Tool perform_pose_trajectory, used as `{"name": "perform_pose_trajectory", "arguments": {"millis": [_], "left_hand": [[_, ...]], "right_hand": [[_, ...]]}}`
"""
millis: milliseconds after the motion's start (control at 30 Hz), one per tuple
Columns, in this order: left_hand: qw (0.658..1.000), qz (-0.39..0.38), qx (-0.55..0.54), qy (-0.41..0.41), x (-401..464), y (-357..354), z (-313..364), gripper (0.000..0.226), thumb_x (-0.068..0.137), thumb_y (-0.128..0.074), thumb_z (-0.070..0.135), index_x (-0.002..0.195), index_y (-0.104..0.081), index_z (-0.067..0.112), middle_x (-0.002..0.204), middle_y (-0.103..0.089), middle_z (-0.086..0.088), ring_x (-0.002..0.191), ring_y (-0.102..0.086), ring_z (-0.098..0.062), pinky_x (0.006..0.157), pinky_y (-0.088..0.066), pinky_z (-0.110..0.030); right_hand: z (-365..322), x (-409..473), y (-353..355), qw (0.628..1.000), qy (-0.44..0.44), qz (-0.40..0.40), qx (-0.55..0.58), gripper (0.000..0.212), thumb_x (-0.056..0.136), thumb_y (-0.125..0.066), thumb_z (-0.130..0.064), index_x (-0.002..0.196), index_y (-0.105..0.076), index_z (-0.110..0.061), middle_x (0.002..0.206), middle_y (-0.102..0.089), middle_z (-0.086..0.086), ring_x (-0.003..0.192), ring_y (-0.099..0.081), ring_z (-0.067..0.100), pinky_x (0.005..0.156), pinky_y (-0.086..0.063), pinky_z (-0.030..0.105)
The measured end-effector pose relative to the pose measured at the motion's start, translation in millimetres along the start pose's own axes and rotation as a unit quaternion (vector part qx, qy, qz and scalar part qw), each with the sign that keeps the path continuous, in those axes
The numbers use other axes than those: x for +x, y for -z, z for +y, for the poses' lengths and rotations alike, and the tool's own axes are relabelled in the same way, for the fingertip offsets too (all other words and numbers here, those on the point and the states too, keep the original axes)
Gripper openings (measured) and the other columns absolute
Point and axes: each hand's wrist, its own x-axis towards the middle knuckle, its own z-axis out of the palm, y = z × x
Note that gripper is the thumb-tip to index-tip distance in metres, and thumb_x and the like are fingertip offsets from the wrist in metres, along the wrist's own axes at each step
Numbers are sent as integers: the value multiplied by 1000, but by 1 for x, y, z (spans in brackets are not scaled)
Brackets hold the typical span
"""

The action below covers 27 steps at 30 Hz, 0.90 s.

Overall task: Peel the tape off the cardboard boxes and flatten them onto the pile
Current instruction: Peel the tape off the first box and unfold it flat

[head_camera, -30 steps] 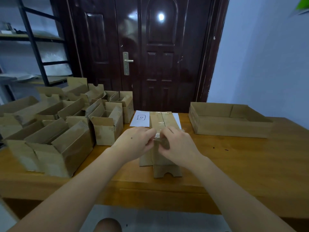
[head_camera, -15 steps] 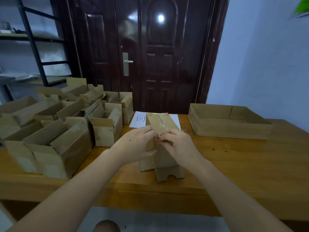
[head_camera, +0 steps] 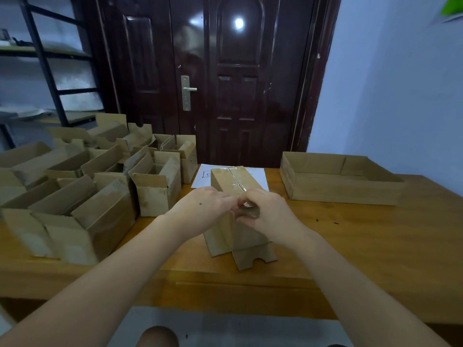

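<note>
A taped cardboard box point(head_camera: 233, 186) is observed standing on the wooden bench point(head_camera: 363, 236), directly beneath and between the hands. The left hand point(head_camera: 204, 205) is placed against the box's near left upper edge, fingers curled toward the seam. The right hand point(head_camera: 269, 211) is closed on a crumpled wad of clear tape point(head_camera: 248, 207) at the near end of the seam; a strip of tape is still seen along the top, beyond the hands. The hands are held close together, fingertips nearly meeting. Open cardboard boxes point(head_camera: 82, 196) are grouped left of the left hand. A shallow cardboard tray point(head_camera: 338, 189) is noted right of the right hand. A white sheet point(head_camera: 260, 177) lies beyond the box.
</note>
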Motion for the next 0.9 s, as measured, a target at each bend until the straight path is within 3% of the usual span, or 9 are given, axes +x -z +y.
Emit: {"name": "perform_pose_trajectory", "arguments": {"millis": [233,333,400,467,533,667,800,900], "left_hand": [[1000,11,9,-21,-5,-4,-2,36,97,-69,13,125,-52,29,115,-73,7,100,-70,-17,92,-58,-35],[999,23,7,-32,-8,-8,0,36,96,-70,13,123,-51,27,116,-73,3,95,-71,-16,91,-58,-33],[999,37,-13,-26,-11,-9,1,26,98,-68,15,117,-54,26,110,-72,4,88,-69,-15,83,-56,-26],[998,46,-52,2,-11,-6,2,11,103,-60,21,112,-57,26,106,-68,7,87,-66,-13,75,-45,-14],[994,47,-88,34,-10,-2,2,11,105,-54,27,114,-60,25,107,-66,8,92,-65,-12,72,-34,-7],[991,37,-106,71,-10,1,4,30,103,-56,38,131,-59,26,123,-65,11,109,-63,-8,82,-37,-10],[994,30,-77,67,-8,1,3,30,102,-61,26,132,-64,26,120,-69,9,103,-66,-7,79,-40,-7],[995,36,-73,54,-8,0,2,22,102,-60,25,120,-72,22,110,-74,5,97,-70,-11,81,-57,-23]], "right_hand": [[-5,1,0,1000,-10,-4,-24,21,86,-79,-20,105,-70,-22,107,-64,-9,100,-57,9,85,-48,19],[-4,0,0,1000,-10,-4,-19,22,87,-79,-22,106,-70,-24,107,-63,-12,99,-56,6,83,-45,14],[-3,0,0,1000,-12,-5,-21,22,87,-79,-24,107,-70,-25,107,-64,-12,98,-56,4,81,-44,14],[-2,2,-1,1000,-13,-1,-26,22,86,-80,-27,106,-71,-26,105,-65,-12,97,-57,4,81,-48,18],[-1,2,-1,999,-24,0,-27,24,86,-80,-29,107,-70,-26,105,-64,-12,97,-57,5,81,-49,18],[1,2,-2,999,-33,10,-15,28,83,-83,-32,106,-69,-24,102,-64,-12,93,-58,4,78,-43,11],[3,4,-3,999,-30,8,-21,34,83,-83,-33,113,-69,-25,110,-66,-11,100,-61,6,88,-54,24],[3,5,-4,999,-29,7,-35,35,83,-82,-36,115,-69,-28,113,-66,-13,104,-60,7,93,-55,32]]}}
